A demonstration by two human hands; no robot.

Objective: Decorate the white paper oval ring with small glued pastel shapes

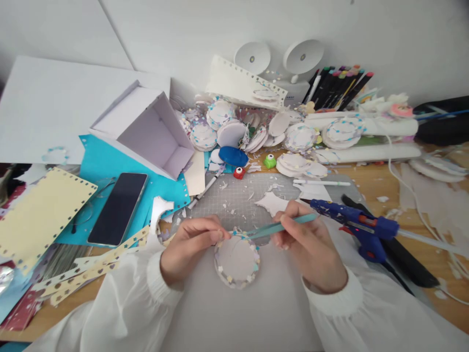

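Observation:
A round white disc [237,261], ringed with small white, blue and yellow paper shapes, is in front of me. My left hand [192,243] is closed, thumb and fingers pinching at the disc's upper left rim. Whether they grip the disc itself or only its trim is hard to see. In my right hand [311,247] is a pair of teal tweezers [269,229], held between thumb and fingers. Their tips point left and meet the disc's top edge near my left fingertips. What the tips hold, if anything, is too small to make out.
To the right lies a blue hot glue gun [355,220], its nozzle close to my right hand. A phone [119,208] and an open white box [146,129] are on the left. Decorated discs [300,137], red [239,172] and green [270,161] punches, and paper scraps crowd the back.

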